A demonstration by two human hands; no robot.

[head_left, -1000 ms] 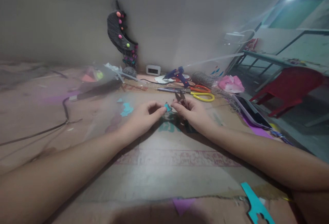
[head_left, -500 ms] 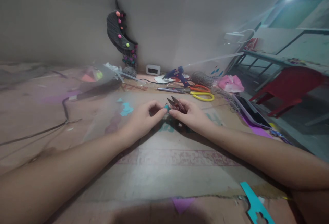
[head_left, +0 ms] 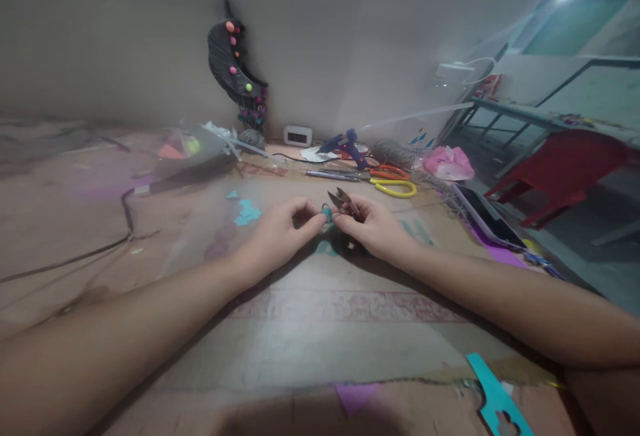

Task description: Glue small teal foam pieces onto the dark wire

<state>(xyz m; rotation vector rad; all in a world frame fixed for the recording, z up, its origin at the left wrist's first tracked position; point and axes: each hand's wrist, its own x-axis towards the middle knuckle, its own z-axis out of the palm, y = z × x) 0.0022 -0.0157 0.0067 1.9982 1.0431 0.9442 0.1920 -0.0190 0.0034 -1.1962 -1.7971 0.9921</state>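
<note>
Work surface (head_left: pixel 90 236) was pinkish-tan, blurry at left. Printed cardboard sheet (head_left: pixel 300 349) lay flat on it. Teal scraps (head_left: pixel 247 213) sat left of center on the cardboard; scissors (head_left: pixel 400 188) lay near its far edge. White clock (head_left: pixel 299 136) stood at the back. Purple triangle (head_left: pixel 357 396) lay along the cardboard's near edge, teal cut-out (head_left: pixel 495 393) right of it.

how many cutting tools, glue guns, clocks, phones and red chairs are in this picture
Cutting tools: 2 (snips in the right hand, scissors)
Glue gun: 1
Clock: 1
Phone: 1
Red chair: 1
Total: 6
</note>
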